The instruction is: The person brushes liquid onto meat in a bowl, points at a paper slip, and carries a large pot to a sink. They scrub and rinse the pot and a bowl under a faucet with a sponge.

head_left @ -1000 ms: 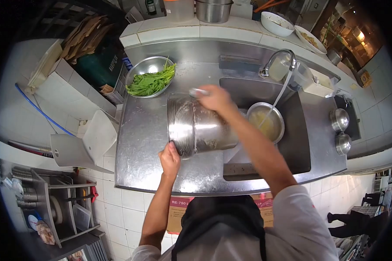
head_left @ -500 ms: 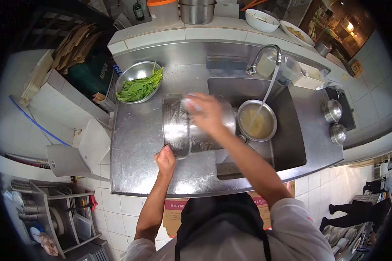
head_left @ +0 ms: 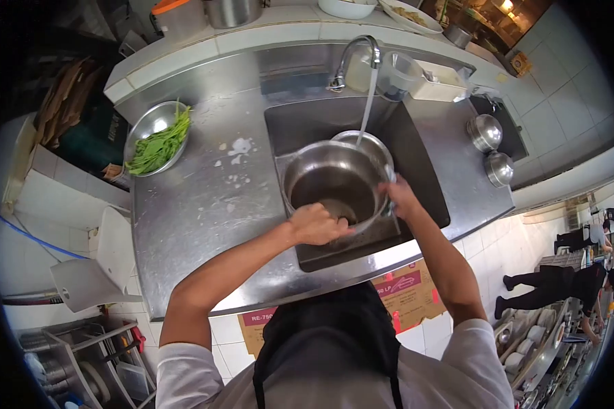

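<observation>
A large steel pot [head_left: 320, 174] stands open side up over the sink [head_left: 416, 163], tipped slightly toward me. My left hand [head_left: 317, 225] is closed on its near rim. At the pot's right wall is my right hand [head_left: 404, 198], its fingers curled round a whitish scrubbing pad [head_left: 389, 174] pressed to the rim; blur hides the pad's detail. Behind the pot, a smaller steel bowl [head_left: 372, 142] shows partly. Water runs into that bowl from the curved faucet [head_left: 374, 54].
Left on the steel counter [head_left: 205, 211] sits a steel bowl [head_left: 158, 116] of green leafy vegetables [head_left: 158, 146]. White suds [head_left: 240, 146] dot the counter beside the sink. Plastic containers [head_left: 397, 71] stand behind it; two steel bowls [head_left: 486, 131] lie right. Another person [head_left: 559, 283] stands far right.
The pot has gone from lying on its side on the counter to upright over the sink. My left hand moved right with its rim; my right hand moved from its outside to its right edge.
</observation>
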Motion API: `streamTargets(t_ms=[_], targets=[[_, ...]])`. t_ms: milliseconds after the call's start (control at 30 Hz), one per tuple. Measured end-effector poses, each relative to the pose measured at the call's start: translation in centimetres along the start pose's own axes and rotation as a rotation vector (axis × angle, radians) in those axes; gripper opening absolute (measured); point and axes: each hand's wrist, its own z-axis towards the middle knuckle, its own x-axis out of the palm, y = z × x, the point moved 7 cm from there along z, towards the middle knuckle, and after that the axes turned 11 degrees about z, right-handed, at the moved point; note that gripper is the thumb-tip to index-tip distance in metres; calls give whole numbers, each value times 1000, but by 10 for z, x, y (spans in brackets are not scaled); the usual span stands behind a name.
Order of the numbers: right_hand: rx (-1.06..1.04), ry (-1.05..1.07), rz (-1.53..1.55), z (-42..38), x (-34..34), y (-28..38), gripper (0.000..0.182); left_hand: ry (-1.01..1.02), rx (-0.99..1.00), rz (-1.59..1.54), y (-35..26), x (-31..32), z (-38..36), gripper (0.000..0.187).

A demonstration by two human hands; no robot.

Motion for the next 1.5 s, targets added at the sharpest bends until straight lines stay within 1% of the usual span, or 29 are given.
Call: streamTargets(t_ms=[133,167,200,267,300,333,367,400,467,533,567,600,667,700,767,833,867,900,933,967,1000,1067,1100,1133,1200,1267,1300,1467,1500], targets=[[224,-60,-162,47,-55,-80,66,-35,46,-96,-14,66,5,40],[265,-102,-180,55,-64,-96,66,348,-98,-189,-12,94,0,36],[280,-84,-191,67,-67,-108,66,359,-121,-194,-13,100,-4,36],[337,-288,-354,85,-87,-132,72,121,-613,-120,13,94,-20,46],[414,-118,-290,99,-89,-150,85,173,-945,-170,24,104,-37,59],[445,-103,-300,108,-93,-165,85,222,-1280,-210,30,111,-56,76],[410,-119,-249,115,-92,-176,81,-2,-1631,-524,25,142,-83,86],[374,-135,-201,119,-91,-186,78,78,-1924,-650,6,177,-106,75],[394,-94,-271,117,-78,-181,76,6,-2126,-871,-4,225,-122,58],[229,48,-846,117,-68,-164,78,-57,-2156,-726,-3,239,-142,51],[380,136,-716,103,-61,-142,76,-124,-2151,-594,-1,240,-151,46],[397,144,-725,98,-68,-130,76,-114,-2170,-595,-5,248,-162,46],[11,451,-780,98,-57,-96,59,-341,-1987,-623,-2,268,-172,41],[24,465,-785,99,-52,-97,59,-504,-1976,-568,-8,278,-182,31],[125,477,-485,97,-25,-106,41,-490,-2056,-713,-5,285,-181,28],[-477,687,-958,109,20,-176,35,-520,-2191,-994,-11,310,-189,27],[-264,773,-599,117,33,-223,37,-528,-2200,-985,-8,308,-185,27],[105,579,-251,113,55,-239,48,-519,-2235,-1016,-3,303,-179,25],[220,491,-278,113,73,-257,49,-499,-2276,-1055,-7,301,-177,23],[278,429,-535,111,85,-295,47,-505,-2287,-1048,-9,304,-178,23],[279,439,-537,111,75,-321,47,-372,-2228,-869,-2,299,-181,21],[143,856,-101,73,63,-327,42,-226,-2173,-718,-8,295,-181,19],[157,852,-110,64,62,-322,42,-125,-2091,-520,-8,286,-176,19],[-27,1058,-708,90,15,-272,34,-59,-1985,-313,11,276,-165,18],[-398,1284,-1928,106,-9,-204,23,-8,-1970,-381,10,273,-150,27],[-731,1364,-2127,140,11,-173,21,196,-1860,-299,16,287,-138,36],[-724,1365,-2138,140,7,-173,21,204,-1858,-379,19,295,-142,44],[-587,1110,-2075,131,0,-185,26,128,-1875,-373,34,284,-140,42],[-362,1190,-1929,113,-3,-199,30,101,-1903,-398,34,279,-137,37]])
